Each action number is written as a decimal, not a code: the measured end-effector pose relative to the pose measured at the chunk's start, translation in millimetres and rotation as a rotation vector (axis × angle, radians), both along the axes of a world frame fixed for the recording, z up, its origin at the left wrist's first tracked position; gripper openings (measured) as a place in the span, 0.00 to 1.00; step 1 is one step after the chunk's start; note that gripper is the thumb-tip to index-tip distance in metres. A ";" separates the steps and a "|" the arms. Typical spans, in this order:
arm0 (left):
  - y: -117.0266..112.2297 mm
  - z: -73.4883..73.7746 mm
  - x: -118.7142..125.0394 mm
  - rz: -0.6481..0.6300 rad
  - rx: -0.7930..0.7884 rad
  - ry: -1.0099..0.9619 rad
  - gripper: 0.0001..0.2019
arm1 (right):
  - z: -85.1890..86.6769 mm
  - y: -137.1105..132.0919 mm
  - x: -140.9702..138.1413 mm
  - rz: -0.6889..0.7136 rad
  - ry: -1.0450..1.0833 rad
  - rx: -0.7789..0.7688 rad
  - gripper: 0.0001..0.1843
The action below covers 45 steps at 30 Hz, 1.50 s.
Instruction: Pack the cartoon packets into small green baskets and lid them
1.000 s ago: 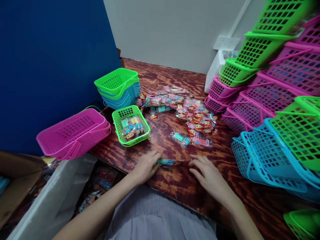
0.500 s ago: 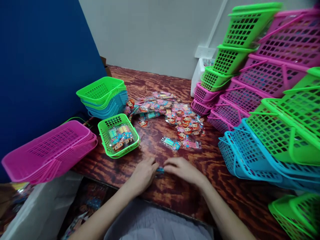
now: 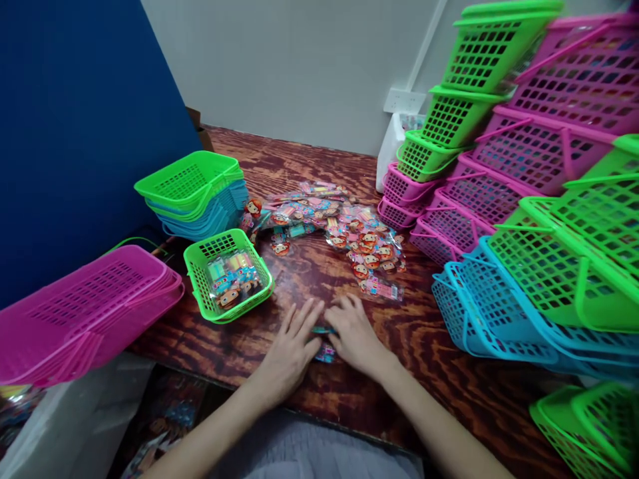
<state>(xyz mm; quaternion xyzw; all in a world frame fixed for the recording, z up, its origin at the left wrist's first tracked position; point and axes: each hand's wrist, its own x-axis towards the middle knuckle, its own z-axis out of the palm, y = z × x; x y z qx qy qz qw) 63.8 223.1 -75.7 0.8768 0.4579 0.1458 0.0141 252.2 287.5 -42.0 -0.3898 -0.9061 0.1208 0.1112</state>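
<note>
My left hand rests low over the table, fingers stretched forward, with its thumb and forefinger at the near side of a small blue clear-wrapped packet. From the other side, my right hand bends its fingers over the same packet, so both hands grip it. A teal edge shows above the thumbs; the hands hide much of the rest. Beyond my right fingers lies a pink packet. Farther back spreads a pile of similar packets with printed red-haired cartoon heads. A green basket holding several packets stands left of my hands.
Nested pink baskets sit at the left edge, with stacked green and blue baskets behind. Along the right rise tall stacks of filled pink baskets, green baskets and blue baskets. A grey wall stands behind the wooden table.
The loose blue packet beside the pink one is gone from its spot, and more blue packet shows between my hands. My right hand has shifted slightly left; my left fingers have straightened.
</note>
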 end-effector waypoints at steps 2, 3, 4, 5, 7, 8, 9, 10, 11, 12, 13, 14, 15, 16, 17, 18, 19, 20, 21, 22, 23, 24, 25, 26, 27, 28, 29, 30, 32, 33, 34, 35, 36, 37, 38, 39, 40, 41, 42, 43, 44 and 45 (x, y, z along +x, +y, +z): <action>3.9 -2.7 -0.2 -0.050 -0.014 0.020 0.05 | 5.5 -10.7 -1.2 0.046 -0.030 -0.008 0.09; 5.3 -3.8 -0.8 -0.072 -0.040 0.033 0.05 | 6.7 -13.6 0.8 0.023 -0.058 -0.016 0.07; 6.1 -4.5 -1.7 -0.088 -0.072 0.045 0.06 | 7.2 -14.8 5.0 -0.015 -0.093 -0.032 0.05; 6.4 -4.8 -2.6 -0.095 -0.108 0.055 0.07 | 7.1 -14.5 11.7 -0.061 -0.127 -0.063 0.03; 5.7 -3.6 -4.3 -0.084 -0.172 0.064 0.08 | 5.7 -10.2 30.9 -0.155 -0.170 -0.174 0.03; 5.1 -2.4 -4.8 -0.077 -0.193 0.062 0.09 | 4.7 -6.3 42.3 -0.185 -0.171 -0.249 0.06; 4.6 -1.0 -5.1 -0.075 -0.206 0.056 0.11 | 3.6 -1.3 54.1 -0.203 -0.158 -0.325 0.10; 4.4 0.3 -5.2 -0.081 -0.212 0.044 0.13 | 2.1 5.0 65.4 -0.223 -0.134 -0.385 0.13; 4.4 1.3 -5.1 -0.089 -0.214 0.025 0.16 | 0.4 12.5 75.7 -0.260 -0.108 -0.412 0.14; 4.6 1.9 -5.0 -0.097 -0.213 0.000 0.18 | -1.7 20.9 84.4 -0.327 -0.092 -0.405 0.14; 4.9 1.9 -5.0 -0.100 -0.214 -0.026 0.20 | -4.3 29.9 91.3 -0.431 -0.091 -0.373 0.15; 5.2 1.5 -5.0 -0.097 -0.217 -0.046 0.23 | -7.2 38.9 96.3 -0.560 -0.109 -0.330 0.17; 5.4 0.7 -5.1 -0.090 -0.219 -0.061 0.25 | -10.5 47.3 99.5 -0.685 -0.146 -0.295 0.21; 5.6 -0.3 -5.3 -0.080 -0.219 -0.068 0.27 | -13.9 54.4 101.2 -0.779 -0.191 -0.277 0.26; 5.6 -1.1 -5.4 -0.070 -0.218 -0.069 0.28 | -17.4 59.6 101.8 -0.825 -0.233 -0.274 0.28; 5.6 -1.6 -5.5 -0.061 -0.219 -0.068 0.28 | -20.8 62.5 101.6 -0.826 -0.264 -0.278 0.29; 5.6 -1.6 -5.4 -0.052 -0.220 -0.066 0.26 | -23.9 63.0 101.1 -0.801 -0.282 -0.274 0.27; 5.7 -1.0 -5.1 -0.045 -0.221 -0.066 0.23 | -26.6 61.3 100.8 -0.766 -0.284 -0.259 0.24; 5.9 0.1 -4.7 -0.036 -0.229 -0.062 0.19 | -28.7 57.8 101.0 -0.728 -0.266 -0.237 0.21; 6.3 1.7 -4.1 -0.028 -0.244 -0.054 0.15 | -30.2 53.2 102.1 -0.687 -0.230 -0.212 0.18; 6.7 3.5 -3.6 -0.019 -0.259 -0.044 0.11 | -30.9 48.1 104.1 -0.650 -0.180 -0.189 0.17; 7.3 5.3 -3.1 -0.010 -0.274 -0.035 0.09 | -30.8 43.2 106.7 -0.618 -0.117 -0.171 0.17; 7.8 6.9 -2.9 -0.002 -0.287 -0.028 0.07 | -30.1 39.0 109.8 -0.596 -0.044 -0.163 0.17; 8.4 8.1 -3.0 0.002 -0.297 -0.024 0.07 | -28.9 35.8 112.8 -0.588 0.036 -0.173 0.16; 8.9 8.8 -3.3 0.003 -0.301 -0.024 0.06 | -27.3 33.7 115.1 -0.595 0.115 -0.201 0.15; 9.2 9.1 -3.7 0.002 -0.302 -0.027 0.06 | -25.6 32.6 116.2 -0.609 0.189 -0.249 0.14; 9.4 9.1 -4.2 -0.001 -0.303 -0.029 0.06 | -23.8 32.1 115.8 -0.619 0.260 -0.309 0.13; 9.4 8.8 -4.5 -0.005 -0.303 -0.031 0.06 | -22.0 32.0 113.4 -0.622 0.327 -0.366 0.13; 8.9 7.8 -3.8 -0.019 -0.298 -0.033 0.06 | -18.6 31.7 102.5 -0.608 0.434 -0.412 0.12; 8.3 7.3 -2.7 -0.030 -0.293 -0.034 0.06 | -16.8 31.1 94.4 -0.584 0.464 -0.398 0.11; 7.4 7.0 -1.0 -0.041 -0.286 -0.034 0.06 | -14.9 30.1 85.0 -0.543 0.475 -0.372 0.13; 6.4 6.8 1.1 -0.051 -0.277 -0.036 0.06 | -13.1 28.7 75.0 -0.483 0.462 -0.347 0.17; 5.3 6.8 3.5 -0.060 -0.268 -0.040 0.06 | -11.4 26.9 65.0 -0.412 0.427 -0.332 0.22; 4.0 7.0 6.0 -0.064 -0.255 -0.047 0.05 | -9.9 24.8 55.5 -0.341 0.379 -0.328 0.26; 2.8 7.4 8.3 -0.062 -0.232 -0.061 0.06 | -8.9 22.3 46.9 -0.281 0.327 -0.332 0.28; 1.6 7.8 10.3 -0.054 -0.198 -0.078 0.06 | -8.4 19.5 39.4 -0.235 0.279 -0.342 0.28; 0.6 8.2 12.0 -0.047 -0.153 -0.096 0.07 | -8.4 16.4 33.0 -0.198 0.240 -0.356 0.26; -0.1 8.3 13.2 -0.040 -0.106 -0.110 0.09 | -9.0 12.9 27.5 -0.161 0.208 -0.373 0.23; -0.5 8.0 14.0 -0.038 -0.061 -0.119 0.09 | -10.0 9.1 22.8 -0.122 0.182 -0.391 0.20; -0.6 7.0 14.3 -0.047 -0.027 -0.121 0.10 | -11.2 5.1 18.7 -0.085 0.159 -0.408 0.17; -0.4 5.4 14.3 -0.061 -0.011 -0.116 0.09 | -12.4 1.1 15.1 -0.059 0.139 -0.418 0.15; 0.2 3.1 13.8 -0.071 -0.007 -0.108 0.09 | -13.4 -2.4 12.3 -0.056 0.128 -0.418 0.14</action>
